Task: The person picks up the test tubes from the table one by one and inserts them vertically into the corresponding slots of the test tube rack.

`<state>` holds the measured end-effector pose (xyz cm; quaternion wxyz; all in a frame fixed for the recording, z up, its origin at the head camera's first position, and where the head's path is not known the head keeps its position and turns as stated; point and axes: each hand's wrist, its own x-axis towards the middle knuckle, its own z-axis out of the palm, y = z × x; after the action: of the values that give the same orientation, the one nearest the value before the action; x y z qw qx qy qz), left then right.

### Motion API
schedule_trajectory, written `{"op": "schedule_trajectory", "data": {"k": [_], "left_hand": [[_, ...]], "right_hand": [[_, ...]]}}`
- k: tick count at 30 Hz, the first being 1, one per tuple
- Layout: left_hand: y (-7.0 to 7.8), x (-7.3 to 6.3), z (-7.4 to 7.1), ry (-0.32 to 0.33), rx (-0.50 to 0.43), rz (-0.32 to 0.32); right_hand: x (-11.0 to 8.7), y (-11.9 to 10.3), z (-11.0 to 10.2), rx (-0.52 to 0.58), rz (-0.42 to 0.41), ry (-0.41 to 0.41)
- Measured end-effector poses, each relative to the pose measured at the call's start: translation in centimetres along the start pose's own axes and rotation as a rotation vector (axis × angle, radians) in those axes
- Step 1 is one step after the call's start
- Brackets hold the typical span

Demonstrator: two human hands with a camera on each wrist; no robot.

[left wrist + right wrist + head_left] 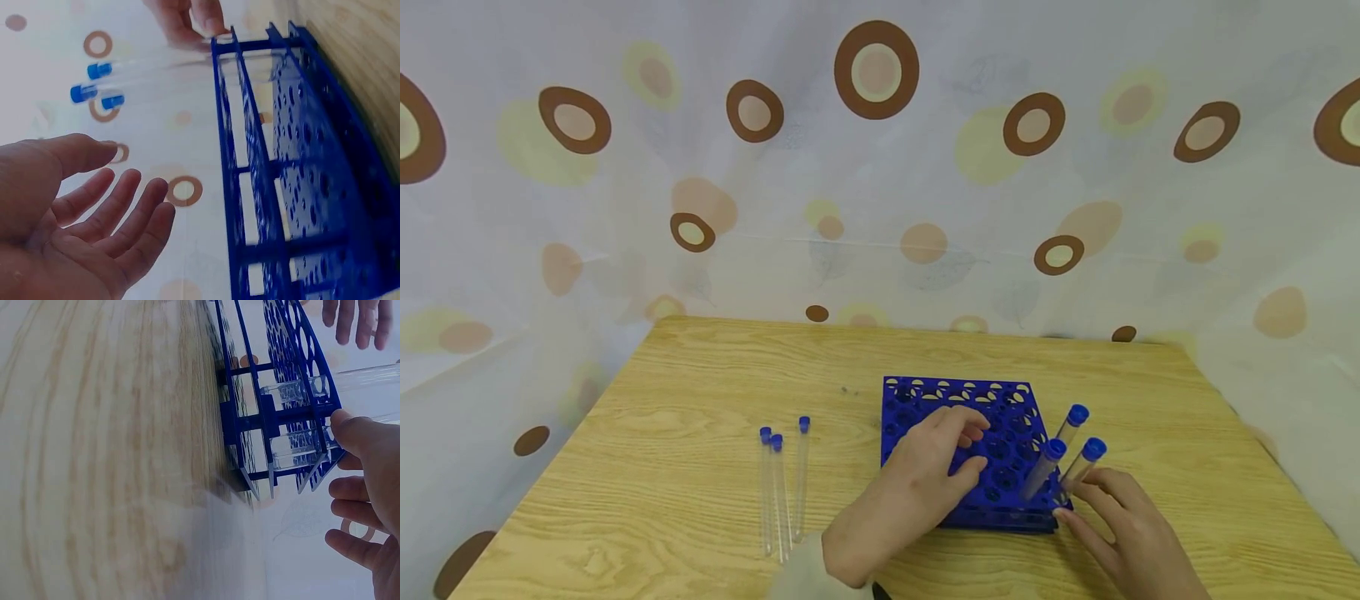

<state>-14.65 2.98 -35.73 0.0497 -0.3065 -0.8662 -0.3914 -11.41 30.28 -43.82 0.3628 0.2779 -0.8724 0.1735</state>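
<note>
A blue test tube rack (958,518) stands on the table, and three blue-capped test tubes rise tilted from its right front part. My right hand (1123,521) is at that corner, thumb against the rack's edge. Its thumb and index finger pinch the lower part of the nearest test tube (1084,460); the contact is partly hidden. Above the middle of the rack hovers my left hand (925,467), holding nothing. In the left wrist view its fingers are loosely bent, apart from the rack (275,237). Tube bottoms (294,450) show inside the rack in the right wrist view.
Left of the rack, several capped tubes (780,500) lie side by side on the wooden table (647,467). Two tiny dark specks (844,389) are near the rack's far left corner. A patterned curtain (880,167) hangs behind and along both sides.
</note>
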Motion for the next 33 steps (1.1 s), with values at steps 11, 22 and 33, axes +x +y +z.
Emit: {"op": "schedule_trajectory", "data": {"k": [11,22,33], "left_hand": [[-1.6,-1.1,-3.9,0.152,-0.131,-0.112],[-3.6,-2.3,-6.8,0.302,-0.155,-0.223],[-5.7,-3.4,-8.5,0.272,-0.083,-0.399]], "right_hand": [[0.0,0.0,0.0,0.022,-0.011,0.005],[0.0,-0.1,0.1,0.016,-0.010,0.005],[0.1,-0.3,-0.2,0.024,0.009,-0.027]]}}
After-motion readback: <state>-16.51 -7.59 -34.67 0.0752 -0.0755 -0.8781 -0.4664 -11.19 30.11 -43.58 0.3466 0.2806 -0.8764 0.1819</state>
